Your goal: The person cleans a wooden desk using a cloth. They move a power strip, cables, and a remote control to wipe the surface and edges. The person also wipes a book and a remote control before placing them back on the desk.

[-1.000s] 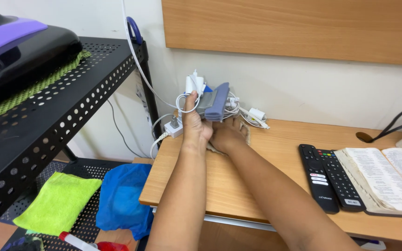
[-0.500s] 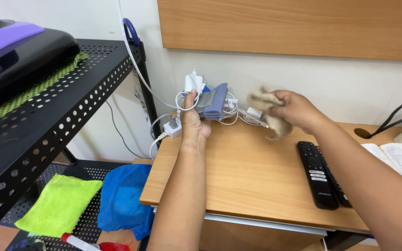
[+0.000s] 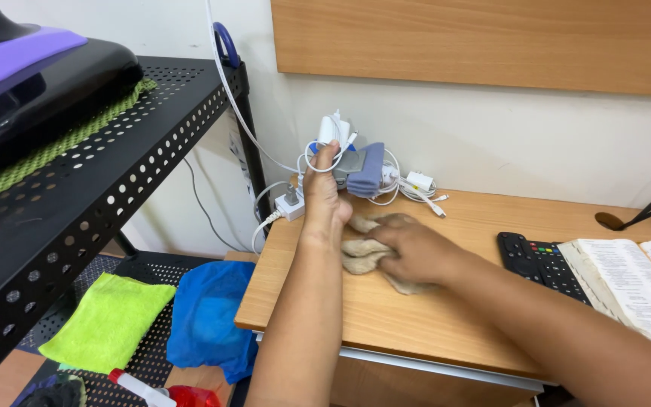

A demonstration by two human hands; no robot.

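Observation:
My left hand (image 3: 324, 197) is raised at the back left of the wooden desk (image 3: 453, 316), gripping a bundle of white chargers and cables (image 3: 333, 136) together with a grey-blue gadget (image 3: 363, 169), lifted off the surface. My right hand (image 3: 416, 252) presses a crumpled beige cloth (image 3: 362, 255) flat on the desk, just right of my left wrist. More white cable and a small white adapter (image 3: 420, 181) lie behind, against the wall.
Two black remotes (image 3: 540, 264) and an open book (image 3: 646, 290) lie at the right. A black perforated metal rack (image 3: 114, 181) stands left, holding a black and purple appliance (image 3: 32, 64) on a green mat. Below are a lime cloth (image 3: 107, 320), a blue bag (image 3: 209, 316) and a spray bottle (image 3: 152, 388).
My right hand lifted the beige cloth up and to the right, then brought it back down onto the desk beside my left wrist. My left hand kept holding the chargers.

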